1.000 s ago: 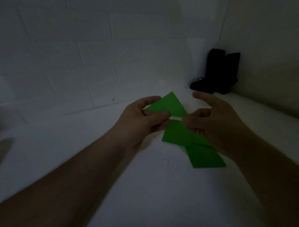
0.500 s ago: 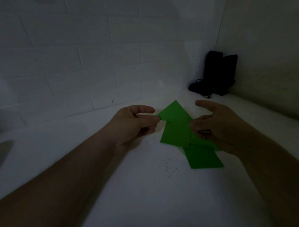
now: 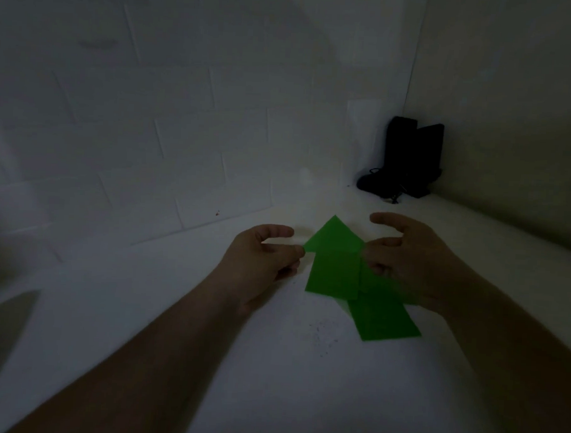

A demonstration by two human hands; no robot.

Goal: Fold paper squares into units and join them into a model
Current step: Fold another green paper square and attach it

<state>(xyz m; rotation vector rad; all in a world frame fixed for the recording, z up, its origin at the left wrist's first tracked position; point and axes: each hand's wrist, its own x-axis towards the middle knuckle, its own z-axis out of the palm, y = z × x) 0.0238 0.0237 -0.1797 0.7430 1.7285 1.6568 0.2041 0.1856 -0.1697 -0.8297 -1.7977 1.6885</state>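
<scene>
A green folded triangle (image 3: pixel 335 236) lies on the white counter, its point facing the wall. My left hand (image 3: pixel 265 259) pinches the triangle's left corner between thumb and fingers. Just below it lie loose green paper squares (image 3: pixel 335 275), overlapping, one of them (image 3: pixel 386 319) sticking out toward me. My right hand (image 3: pixel 406 257) hovers with fingers spread over the right side of the squares, its fingertips near the triangle's right corner; whether they touch the paper I cannot tell.
A white brick-tiled wall (image 3: pixel 150 128) rises behind the white counter (image 3: pixel 206 360). Two black upright objects (image 3: pixel 407 159) with a cord stand in the far right corner. Dark specks (image 3: pixel 321 339) dot the counter near the papers.
The triangle has gone from held up in my left hand down onto the counter above the squares. My right hand has let go and opened its fingers.
</scene>
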